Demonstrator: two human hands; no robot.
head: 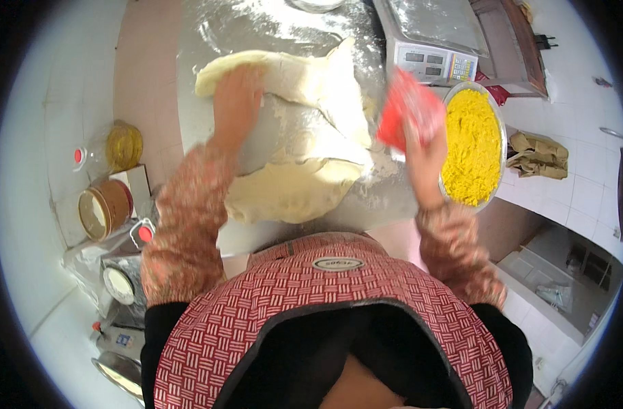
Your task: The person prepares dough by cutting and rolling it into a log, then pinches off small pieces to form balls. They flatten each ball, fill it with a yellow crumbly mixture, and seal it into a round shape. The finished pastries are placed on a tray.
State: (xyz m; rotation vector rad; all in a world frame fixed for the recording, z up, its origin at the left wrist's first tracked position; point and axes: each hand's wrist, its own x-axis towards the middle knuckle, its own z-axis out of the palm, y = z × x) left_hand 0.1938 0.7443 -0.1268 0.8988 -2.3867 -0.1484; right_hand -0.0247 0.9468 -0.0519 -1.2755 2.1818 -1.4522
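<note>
A large sheet of pale dough [301, 76] is spread in a bent, C-like shape on the floured metal worktop [260, 138]. Its thick near part bulges close to my apron. My left hand [239, 89] rests on the far left arm of the dough; its fingers are blurred, so their grip is unclear. To the right of the dough, my right hand [428, 148] holds a red plastic item [411, 110] just above the worktop. Motion blur hides whether that item is a scraper or a bag.
An oval metal basin [502, 148] of yellow shredded filling [472, 148] stands right of my right hand. Beyond it is a digital scale [434, 61]. A brown paper bag [539, 153] lies farther right. Oil jugs [122, 145] and a round tub [106, 209] stand at left.
</note>
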